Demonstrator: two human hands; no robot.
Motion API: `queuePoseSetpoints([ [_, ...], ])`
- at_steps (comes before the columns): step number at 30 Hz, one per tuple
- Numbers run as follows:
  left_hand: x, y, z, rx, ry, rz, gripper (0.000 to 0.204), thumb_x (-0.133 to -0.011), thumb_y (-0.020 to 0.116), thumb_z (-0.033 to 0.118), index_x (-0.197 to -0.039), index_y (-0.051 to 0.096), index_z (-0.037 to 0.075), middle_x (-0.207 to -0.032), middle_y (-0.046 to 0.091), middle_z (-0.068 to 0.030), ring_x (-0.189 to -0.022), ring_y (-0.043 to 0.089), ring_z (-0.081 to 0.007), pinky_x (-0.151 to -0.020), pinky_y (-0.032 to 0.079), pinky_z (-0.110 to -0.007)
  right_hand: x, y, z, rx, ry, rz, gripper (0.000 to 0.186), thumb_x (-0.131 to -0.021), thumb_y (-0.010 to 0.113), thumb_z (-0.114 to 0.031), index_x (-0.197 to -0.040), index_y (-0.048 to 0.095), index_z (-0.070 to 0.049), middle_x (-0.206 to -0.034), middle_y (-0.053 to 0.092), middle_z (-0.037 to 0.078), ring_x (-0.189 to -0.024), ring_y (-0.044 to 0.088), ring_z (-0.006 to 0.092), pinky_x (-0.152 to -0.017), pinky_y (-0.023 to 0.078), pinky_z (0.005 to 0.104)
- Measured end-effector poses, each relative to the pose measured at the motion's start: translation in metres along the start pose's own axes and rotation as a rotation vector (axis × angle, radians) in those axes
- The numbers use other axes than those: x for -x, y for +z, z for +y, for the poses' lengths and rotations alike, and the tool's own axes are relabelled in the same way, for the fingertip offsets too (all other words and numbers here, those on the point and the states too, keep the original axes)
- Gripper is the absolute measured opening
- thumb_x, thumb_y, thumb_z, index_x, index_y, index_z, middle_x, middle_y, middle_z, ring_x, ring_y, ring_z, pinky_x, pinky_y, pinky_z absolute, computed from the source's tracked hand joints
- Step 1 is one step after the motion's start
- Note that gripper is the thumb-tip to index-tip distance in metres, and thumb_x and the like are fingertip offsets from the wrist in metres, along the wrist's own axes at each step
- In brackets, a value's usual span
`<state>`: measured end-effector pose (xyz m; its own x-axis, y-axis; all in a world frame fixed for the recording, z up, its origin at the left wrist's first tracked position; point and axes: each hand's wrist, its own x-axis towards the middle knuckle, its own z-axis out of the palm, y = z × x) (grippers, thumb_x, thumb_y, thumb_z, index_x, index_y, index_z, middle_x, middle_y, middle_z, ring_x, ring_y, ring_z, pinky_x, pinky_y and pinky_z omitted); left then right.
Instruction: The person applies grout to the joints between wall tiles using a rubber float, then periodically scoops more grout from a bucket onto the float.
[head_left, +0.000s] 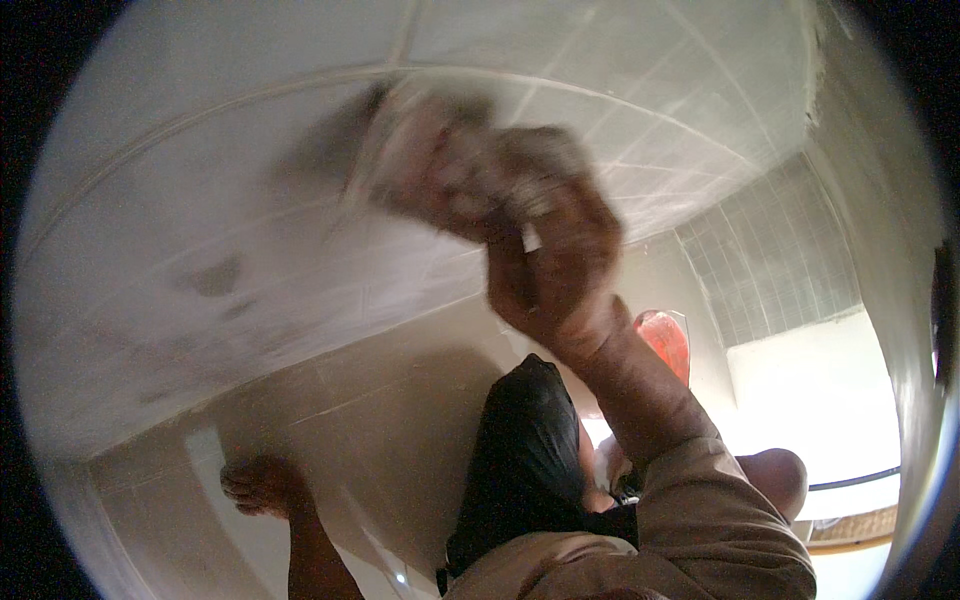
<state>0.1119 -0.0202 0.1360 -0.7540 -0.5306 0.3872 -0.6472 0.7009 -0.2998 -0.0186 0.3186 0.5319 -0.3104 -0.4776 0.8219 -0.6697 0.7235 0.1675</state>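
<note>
My right hand [555,225] reaches up at the middle, its fingers bent around a pale, whitish-pink pad or cloth [430,150] that is smeared by motion. That thing is against or very near the grey tiled wall [260,215]; I cannot tell if it touches. Whitish residue marks the fingers. Down at the lower left, my left hand [265,485] is low over the beige floor [380,410], fingers loosely bent and side by side, with pale dust on them. Nothing shows in it. Whether it rests on the floor is unclear.
Pale lines run between the wall tiles, and dark smudges [215,277] mark the wall. My dark-clad leg [520,440] is bent below my right arm. A red object [663,345] sits beyond my forearm. Bright light [820,390] comes in at the right.
</note>
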Motion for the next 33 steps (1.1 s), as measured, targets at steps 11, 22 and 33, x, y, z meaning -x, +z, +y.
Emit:
queuePoseSetpoints([
  [11,-0.035,-0.054,0.006,0.022,-0.164,-0.384,0.059,-0.094,0.052,0.039,-0.139,0.035,0.004,-0.138,0.043,-0.0135,-0.129,0.042,-0.0291,-0.102,0.034,-0.047,0.04,-0.057,0.092,-0.543,0.803,0.68,0.034,-0.095,0.059,-0.01,-0.123,0.056,0.008,-0.099,0.065,0.01,-0.085,0.063,0.0135,-0.073,0.055,0.028],
  [22,-0.018,-0.035,0.007,-0.07,-0.063,-0.362,0.06,-0.093,0.054,0.041,-0.136,0.038,0.003,-0.137,0.043,-0.0122,-0.125,0.044,-0.0278,-0.098,0.038,-0.041,-0.018,0.039,-0.032,-0.371,0.104,0.006,0.026,-0.074,0.066,0.001,-0.099,0.067,-0.007,-0.103,0.067,0.015,-0.101,0.061,0.035,-0.09,0.05,0.0433],
  [33,-0.029,-0.052,-0.002,-0.071,-0.066,-0.442,0.06,-0.097,0.047,0.047,-0.136,0.036,0.002,-0.13,0.042,-0.0132,-0.119,0.044,-0.0288,-0.098,0.035,-0.048,0.028,-0.155,0.15,-0.261,0.705,0.448,0.025,-0.09,0.058,-0.002,-0.112,0.062,0.007,-0.093,0.064,0.009,-0.08,0.059,0.0169,-0.071,0.05,0.0313],
])
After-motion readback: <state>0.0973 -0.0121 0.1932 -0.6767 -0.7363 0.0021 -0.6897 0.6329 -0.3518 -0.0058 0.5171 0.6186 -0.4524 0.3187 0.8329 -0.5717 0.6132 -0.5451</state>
